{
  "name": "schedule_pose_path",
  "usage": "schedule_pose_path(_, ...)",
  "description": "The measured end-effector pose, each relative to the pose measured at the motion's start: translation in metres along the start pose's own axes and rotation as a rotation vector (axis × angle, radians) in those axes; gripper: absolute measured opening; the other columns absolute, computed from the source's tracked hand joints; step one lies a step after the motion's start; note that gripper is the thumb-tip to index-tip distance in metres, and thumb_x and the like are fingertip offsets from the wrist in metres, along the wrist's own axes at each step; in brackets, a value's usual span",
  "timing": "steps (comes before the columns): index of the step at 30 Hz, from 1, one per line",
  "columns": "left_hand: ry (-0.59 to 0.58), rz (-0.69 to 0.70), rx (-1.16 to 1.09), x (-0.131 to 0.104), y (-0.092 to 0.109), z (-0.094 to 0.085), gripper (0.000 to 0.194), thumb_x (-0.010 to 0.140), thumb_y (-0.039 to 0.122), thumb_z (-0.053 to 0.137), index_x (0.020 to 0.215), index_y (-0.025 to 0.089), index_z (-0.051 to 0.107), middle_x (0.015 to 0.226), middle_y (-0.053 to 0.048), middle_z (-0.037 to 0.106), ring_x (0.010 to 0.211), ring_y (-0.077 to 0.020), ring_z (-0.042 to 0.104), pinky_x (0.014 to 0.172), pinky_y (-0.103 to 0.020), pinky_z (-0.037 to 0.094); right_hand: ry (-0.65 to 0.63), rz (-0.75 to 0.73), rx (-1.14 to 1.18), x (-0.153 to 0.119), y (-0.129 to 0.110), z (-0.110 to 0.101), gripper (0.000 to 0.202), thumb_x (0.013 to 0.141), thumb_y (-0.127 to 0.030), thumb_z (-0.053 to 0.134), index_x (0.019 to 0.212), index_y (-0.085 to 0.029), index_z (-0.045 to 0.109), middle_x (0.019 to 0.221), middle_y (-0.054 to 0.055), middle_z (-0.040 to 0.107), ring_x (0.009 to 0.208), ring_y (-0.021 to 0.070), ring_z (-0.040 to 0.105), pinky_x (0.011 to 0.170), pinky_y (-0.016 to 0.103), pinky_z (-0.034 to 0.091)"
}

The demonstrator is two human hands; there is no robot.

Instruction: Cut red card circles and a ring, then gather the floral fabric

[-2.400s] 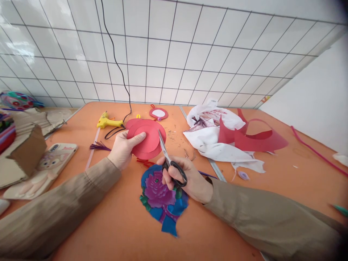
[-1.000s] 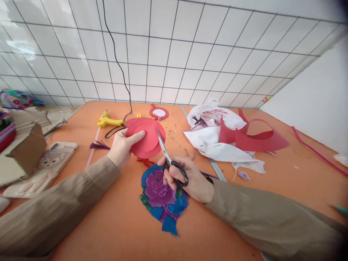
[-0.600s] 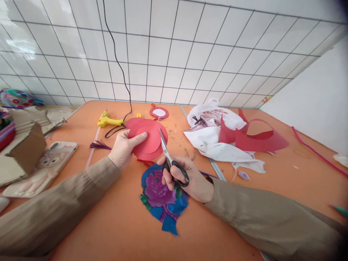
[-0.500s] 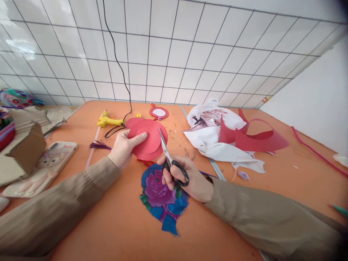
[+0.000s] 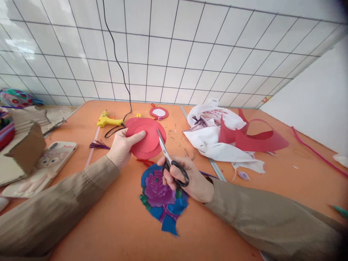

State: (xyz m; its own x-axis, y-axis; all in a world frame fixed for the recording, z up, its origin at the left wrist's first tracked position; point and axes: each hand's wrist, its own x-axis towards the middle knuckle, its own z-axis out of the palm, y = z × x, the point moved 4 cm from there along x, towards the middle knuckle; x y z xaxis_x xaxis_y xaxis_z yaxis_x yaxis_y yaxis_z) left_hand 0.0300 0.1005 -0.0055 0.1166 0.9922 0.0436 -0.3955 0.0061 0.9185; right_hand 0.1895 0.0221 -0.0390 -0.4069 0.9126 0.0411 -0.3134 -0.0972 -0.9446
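Note:
Between the thumb and fingers of my left hand (image 5: 122,146) are red paper discs (image 5: 149,139), a smaller one lying over a larger one. My right hand (image 5: 189,177) grips a pair of scissors (image 5: 165,150) by the black handles. The blades look nearly closed, and their tips point up across the right part of the discs; whether they touch the paper I cannot tell. Below the hands lies a blue cloth cutout with a purple flower (image 5: 160,192), partly covered by my right hand.
A yellow glue gun (image 5: 108,119) with a black cord lies at the back left, near a purple tassel (image 5: 99,145). Left are a phone (image 5: 43,166) and cardboard (image 5: 27,145). A white plastic bag (image 5: 209,141) and red paper scraps (image 5: 261,139) lie right.
My left hand and the red discs have shifted slightly left and turned a little. The scissors have moved slightly left at the tips; my right hand is almost still.

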Motion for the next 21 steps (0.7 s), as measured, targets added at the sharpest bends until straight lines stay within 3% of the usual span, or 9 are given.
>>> schedule_pose_path(21, 0.010, 0.007, -0.002, 0.0016, 0.0013, -0.0017, 0.027, 0.055, 0.027, 0.082, 0.076, 0.014, 0.073, 0.074, -0.005, 0.074, 0.067, -0.0172, 0.066, 0.066, -0.026, 0.052, -0.017, 0.006, -0.011, -0.0010, 0.0006, 0.0001, 0.037, 0.078, -0.045, 0.065, 0.099, -0.015, 0.060, 0.055, -0.006, 0.052, 0.043, 0.0071, 0.047, 0.055, 0.027, 0.042)
